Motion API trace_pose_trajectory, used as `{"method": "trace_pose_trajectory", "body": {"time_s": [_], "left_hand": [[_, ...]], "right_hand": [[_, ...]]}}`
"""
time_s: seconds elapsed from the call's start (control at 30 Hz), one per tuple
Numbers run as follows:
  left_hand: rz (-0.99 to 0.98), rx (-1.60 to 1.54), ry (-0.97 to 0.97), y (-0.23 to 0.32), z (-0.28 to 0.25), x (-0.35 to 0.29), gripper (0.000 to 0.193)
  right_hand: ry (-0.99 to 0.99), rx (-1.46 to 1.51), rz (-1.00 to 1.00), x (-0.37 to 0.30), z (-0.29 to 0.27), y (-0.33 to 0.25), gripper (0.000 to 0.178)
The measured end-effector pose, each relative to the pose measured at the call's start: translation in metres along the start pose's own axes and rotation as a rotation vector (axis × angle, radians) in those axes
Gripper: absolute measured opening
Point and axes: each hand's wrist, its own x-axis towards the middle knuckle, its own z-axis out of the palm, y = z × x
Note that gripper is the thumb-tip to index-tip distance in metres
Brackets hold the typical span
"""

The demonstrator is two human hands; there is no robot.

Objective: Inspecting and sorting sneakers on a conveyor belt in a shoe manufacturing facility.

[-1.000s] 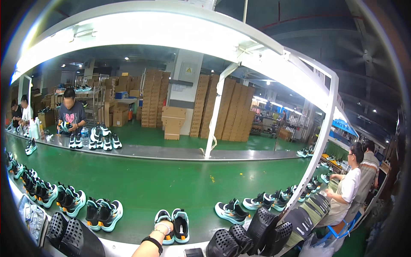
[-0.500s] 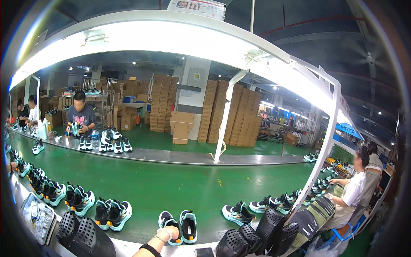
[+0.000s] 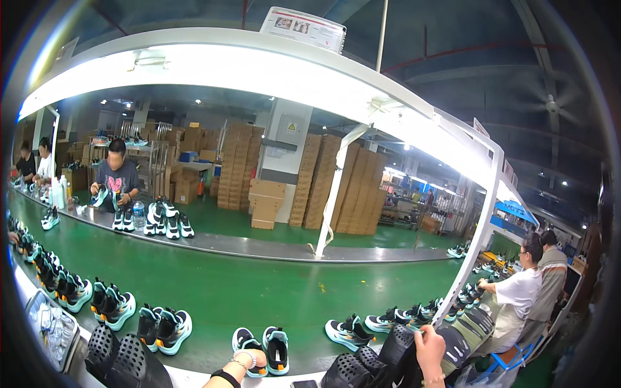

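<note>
At the near edge of the green belt [image 3: 291,278], my left hand [image 3: 257,357] is closed on the heel of a black, white and mint sneaker [image 3: 243,339]. Its fingers are partly hidden by the shoe. The matching sneaker [image 3: 277,351] stands upright right beside it, its pale insole visible through the opening. Farther right, my right hand [image 3: 429,349] is raised with its fingers curled together in front of black perforated clogs [image 3: 396,349]. What lies between those fingers, if anything, is too small to make out.
Pairs of sneakers [image 3: 165,330] line the belt at left, and more sneakers [image 3: 388,320] at right. More black perforated clogs [image 3: 123,355] and a clear tray [image 3: 50,333] of small packets sit at left. A white post [image 3: 475,252] rises at right. Co-workers [image 3: 116,174] work around the belt.
My right hand has come into view at the lower right. My left hand stays at the same sneaker. The view has shifted slightly; a co-worker across the belt has raised a shoe.
</note>
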Motion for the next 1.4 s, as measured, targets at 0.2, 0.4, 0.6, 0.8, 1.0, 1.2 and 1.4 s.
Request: {"method": "trace_pose_trajectory", "body": {"time_s": [0.2,0.4,0.6,0.8,1.0,1.2,1.4], "left_hand": [[0.043,0.237,0.541,0.004,0.028,-0.022,0.022],[0.306,0.077,1.646,0.011,0.068,-0.079,0.035],[-0.035,-0.750,0.959,0.022,0.075,-0.084,0.034],[0.071,-0.814,1.105,0.006,0.082,-0.051,0.018],[-0.029,-0.803,0.983,0.011,0.071,-0.068,0.049],[-0.065,-0.741,0.911,-0.005,0.097,-0.067,0.053],[-0.022,-0.687,0.930,-0.010,0.093,-0.063,0.045]], "right_hand": [[-0.368,-0.501,-0.052,0.034,0.045,0.037,0.049],[-0.603,-0.614,0.031,0.049,0.044,0.037,0.060],[-0.682,-0.526,0.049,0.056,0.037,0.050,0.068],[-0.544,-0.465,-0.019,0.049,0.040,0.055,0.062],[-0.242,-0.431,-0.207,0.061,0.016,0.044,0.054],[-0.339,0.086,-0.274,0.036,-0.012,-0.102,0.042],[-0.776,0.140,-0.740,-0.059,0.103,-0.222,0.046]]}}
